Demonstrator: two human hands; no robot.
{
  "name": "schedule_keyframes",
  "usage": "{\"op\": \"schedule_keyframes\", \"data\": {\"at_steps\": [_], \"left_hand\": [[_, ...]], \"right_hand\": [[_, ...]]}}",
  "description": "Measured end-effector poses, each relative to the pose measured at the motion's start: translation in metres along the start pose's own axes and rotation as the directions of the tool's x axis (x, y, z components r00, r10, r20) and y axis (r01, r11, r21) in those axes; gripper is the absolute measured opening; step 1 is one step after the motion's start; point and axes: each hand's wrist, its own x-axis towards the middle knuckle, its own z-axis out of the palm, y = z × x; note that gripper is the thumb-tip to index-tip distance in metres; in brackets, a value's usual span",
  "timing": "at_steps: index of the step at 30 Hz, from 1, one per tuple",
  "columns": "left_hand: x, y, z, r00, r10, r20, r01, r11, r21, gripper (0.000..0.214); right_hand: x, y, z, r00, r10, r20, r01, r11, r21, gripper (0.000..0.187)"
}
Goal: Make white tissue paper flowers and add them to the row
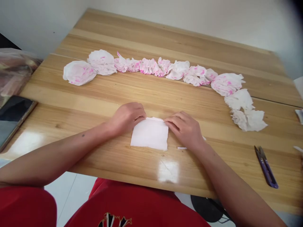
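A white sheet of tissue paper [149,134] lies flat on the wooden table close to its front edge. My left hand [129,116] pinches its far left corner, fingers closed on the edge. At the far right corner my right hand [184,126] grips the same edge between thumb and fingers. Along that far edge the tissue looks slightly folded or crimped. Partly beneath my right wrist is a small white paper strip [181,148]. Beyond my hands, a curved row of crumpled tissue flowers [149,66] spreads across the table, most of them tinged pink.
Purple-handled thread snips [266,168] lie on the right of the wooden table [113,91]. On the left edge rests a phone [15,110], with a clear plastic bag [17,69] behind it. White scraps [299,116] sit at the far right. A wall stands behind the table.
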Motion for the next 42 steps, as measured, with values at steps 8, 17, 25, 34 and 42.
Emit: {"op": "schedule_keyframes", "data": {"at_steps": [8,17,25,34,42], "left_hand": [[-0.002,0.001,-0.003,0.999,0.037,-0.028,-0.035,0.998,0.059,0.026],[-0.003,0.003,-0.008,0.997,0.025,0.069,-0.033,0.992,0.119,0.03],[-0.006,0.003,-0.013,0.991,-0.008,0.132,-0.012,0.989,0.148,0.028],[-0.006,0.002,-0.02,0.984,0.051,0.172,-0.085,0.977,0.196,0.029],[-0.005,0.004,-0.022,0.976,0.05,0.211,-0.099,0.968,0.231,0.029]], "right_hand": [[-0.001,-0.002,-0.003,1.0,-0.026,0.017,0.026,1.0,-0.009,0.013],[-0.002,-0.005,-0.006,0.999,-0.007,0.052,0.008,1.0,-0.019,0.018],[-0.003,-0.007,-0.006,0.993,-0.02,0.117,0.029,0.996,-0.083,0.021],[-0.004,-0.007,-0.005,0.995,-0.056,0.088,0.066,0.992,-0.111,0.017],[-0.004,-0.006,-0.005,0.992,-0.064,0.109,0.074,0.993,-0.09,0.019]]}}
